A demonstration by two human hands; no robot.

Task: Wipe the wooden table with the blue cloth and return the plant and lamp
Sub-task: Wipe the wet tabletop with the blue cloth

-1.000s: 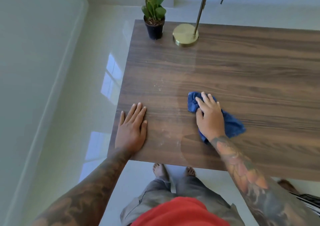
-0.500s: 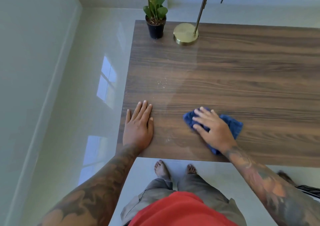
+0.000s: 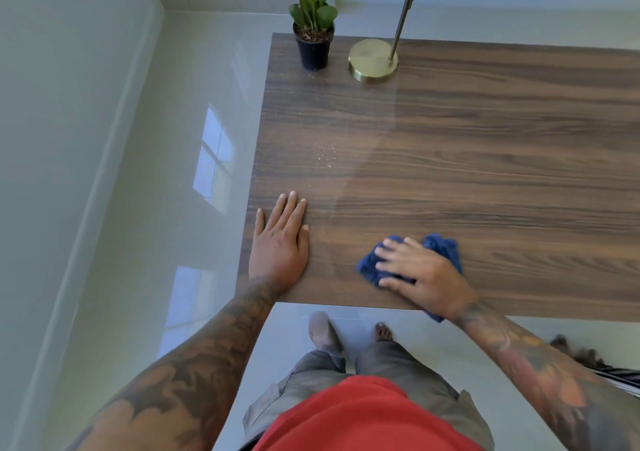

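1. Wiping is under way, as we judge it; our right hand (image 3: 420, 274) lies flat with fingers spread on the blue cloth (image 3: 445, 248), pressing it to the wooden table (image 3: 485, 159) close to the near edge, with a corner of the cloth hanging just over that edge.
2. We rest our left hand (image 3: 278, 242) palm down on the bare wood near the table's left end, fingers straight and close together, gripping nothing; it seems to steady us.
3. We judge the task to be in its early or middle part; pale specks (image 3: 325, 156) sit on the wood beyond the left hand, between it and the plant, and fainter dust shows near the pot, so that stretch looks unwiped.
4. We cannot tell how much of the right side has been cleaned; the grain there looks even, but glare hides detail.
5. We see the plant (image 3: 313, 17) in its black pot at the far left corner and the lamp (image 3: 373, 59) with its brass base just beside it, apart from each other; whether this is their final place we cannot tell.
6. We note that both stand on wood that the cloth must reach, so they stand in the way of the far corner; elsewhere the tabletop in view is bare.
7. We see glossy floor tiles (image 3: 121, 277) around the table and a dark object at the lower right that we cannot identify.
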